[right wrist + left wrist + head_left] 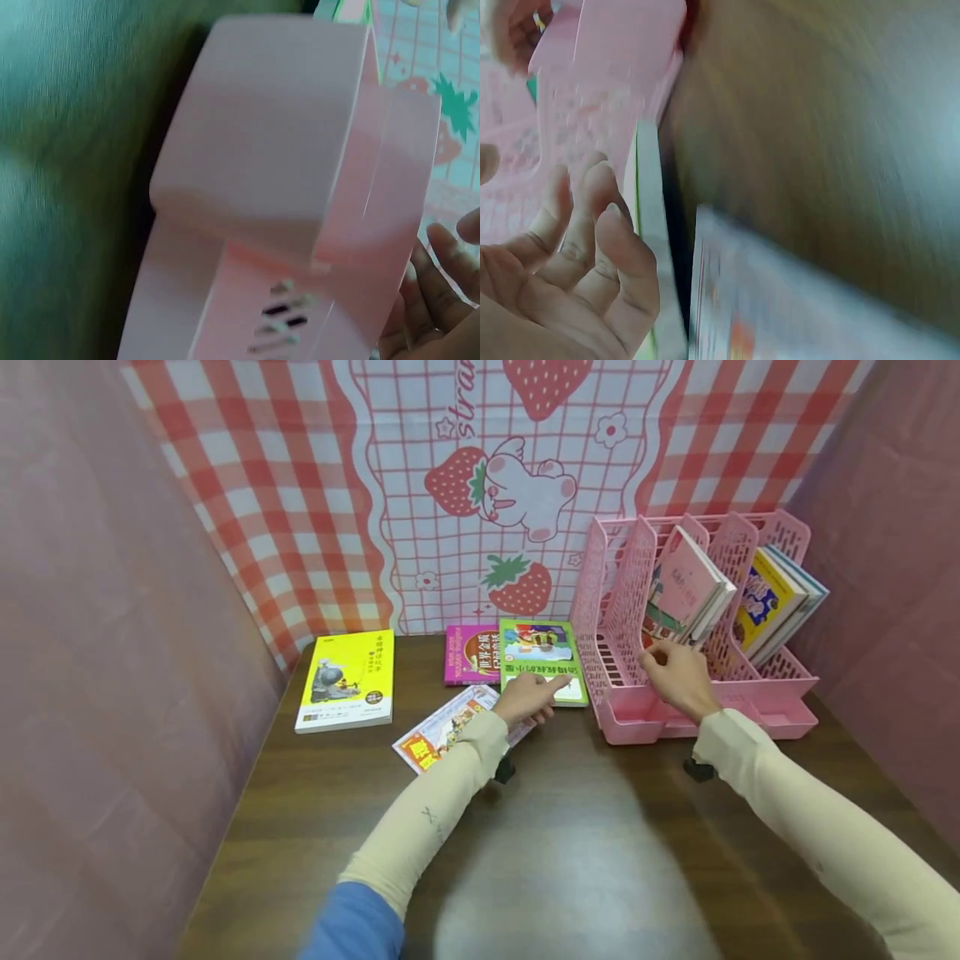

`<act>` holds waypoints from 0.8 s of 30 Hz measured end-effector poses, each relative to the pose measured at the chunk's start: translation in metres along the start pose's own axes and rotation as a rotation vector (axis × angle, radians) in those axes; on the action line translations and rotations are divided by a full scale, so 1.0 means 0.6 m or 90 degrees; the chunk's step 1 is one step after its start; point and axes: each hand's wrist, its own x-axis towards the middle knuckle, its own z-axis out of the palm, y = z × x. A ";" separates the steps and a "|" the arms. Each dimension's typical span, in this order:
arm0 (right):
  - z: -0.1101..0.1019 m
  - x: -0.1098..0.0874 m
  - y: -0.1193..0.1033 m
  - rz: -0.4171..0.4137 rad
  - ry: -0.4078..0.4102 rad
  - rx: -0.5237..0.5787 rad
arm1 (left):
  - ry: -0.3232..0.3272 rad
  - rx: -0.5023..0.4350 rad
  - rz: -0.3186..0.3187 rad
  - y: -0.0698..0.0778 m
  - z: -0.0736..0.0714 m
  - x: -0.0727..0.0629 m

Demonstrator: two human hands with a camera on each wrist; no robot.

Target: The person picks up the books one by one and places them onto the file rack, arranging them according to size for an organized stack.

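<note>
My left hand [527, 695] is over the near edge of a green picture book [540, 643] on the table. In the left wrist view its fingers [626, 259] are loosely bent beside the book's page edge [656, 225], with nothing between them. At the front of the pink file rack [630, 702] is my right hand [678, 675], close before a pink-covered book [684, 581] standing in a slot. The right wrist view has its fingers [431, 289] bent beside a rack wall, holding nothing.
A purple book [471, 653] lies beside the green one. A pale booklet [435, 727] lies partly under my left forearm, and a yellow book [348, 677] is at the left. More books, one with a yellow cover [765, 597], lean in the rack's right slot. A strawberry-print cloth [465, 560] hangs behind.
</note>
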 end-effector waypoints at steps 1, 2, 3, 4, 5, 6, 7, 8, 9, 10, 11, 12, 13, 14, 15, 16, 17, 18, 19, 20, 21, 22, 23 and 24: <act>0.004 -0.002 -0.004 -0.009 -0.007 0.008 | 0.000 0.024 0.008 -0.007 -0.016 -0.002; 0.007 -0.003 -0.007 -0.016 -0.013 0.014 | 0.001 0.050 0.018 -0.013 -0.033 -0.005; 0.011 -0.004 -0.011 -0.021 -0.018 0.020 | 0.005 0.072 0.026 -0.020 -0.049 -0.009; 0.014 -0.006 -0.016 -0.030 -0.022 0.022 | 0.010 0.087 0.031 -0.025 -0.065 -0.013; 0.017 -0.007 -0.019 -0.034 -0.025 0.026 | 0.014 0.099 0.033 -0.031 -0.081 -0.018; 0.021 -0.008 -0.022 -0.038 -0.030 0.028 | 0.020 0.108 0.034 -0.037 -0.096 -0.024; 0.024 -0.010 -0.026 -0.041 -0.034 0.031 | 0.026 0.111 0.033 -0.044 -0.110 -0.029; 0.027 -0.013 -0.029 -0.044 -0.039 0.034 | 0.031 0.112 0.027 -0.050 -0.124 -0.036; 0.030 -0.015 -0.032 -0.045 -0.044 0.037 | 0.036 0.112 0.019 -0.057 -0.136 -0.042; 0.033 -0.017 -0.034 -0.045 -0.048 0.039 | 0.040 0.109 0.010 -0.064 -0.147 -0.047; 0.036 -0.018 -0.036 -0.045 -0.049 0.041 | 0.045 0.114 0.003 -0.072 -0.158 -0.052; 0.039 -0.019 -0.038 -0.047 -0.049 0.046 | 0.051 0.123 -0.002 -0.078 -0.168 -0.056; 0.043 -0.020 -0.041 -0.052 -0.048 0.051 | 0.059 0.133 -0.008 -0.085 -0.177 -0.060; 0.047 -0.020 -0.044 -0.058 -0.046 0.055 | 0.068 0.145 -0.014 -0.092 -0.186 -0.065; 0.051 -0.020 -0.046 -0.068 -0.043 0.058 | 0.077 0.153 -0.020 -0.099 -0.195 -0.069; 0.055 -0.020 -0.050 -0.083 -0.039 0.058 | 0.085 0.162 -0.024 -0.106 -0.203 -0.073; 0.060 -0.020 -0.053 -0.099 -0.036 0.057 | 0.093 0.167 -0.029 -0.113 -0.211 -0.078; 0.064 -0.020 -0.057 -0.114 -0.036 0.057 | 0.099 0.167 -0.034 -0.120 -0.219 -0.083; 0.068 -0.021 -0.062 -0.126 -0.039 0.057 | 0.103 0.161 -0.038 -0.127 -0.227 -0.087; 0.073 -0.021 -0.065 -0.138 -0.043 0.057 | 0.107 0.153 -0.045 -0.133 -0.234 -0.092; 0.077 -0.021 -0.070 -0.145 -0.048 0.056 | 0.110 0.146 -0.051 -0.140 -0.242 -0.096; 0.080 -0.022 -0.075 -0.150 -0.052 0.057 | 0.114 0.136 -0.057 -0.146 -0.249 -0.100; 0.085 -0.023 -0.079 -0.152 -0.057 0.061 | 0.120 0.125 -0.065 -0.151 -0.257 -0.104; 0.089 -0.024 -0.084 -0.155 -0.060 0.065 | 0.127 0.116 -0.070 -0.157 -0.265 -0.108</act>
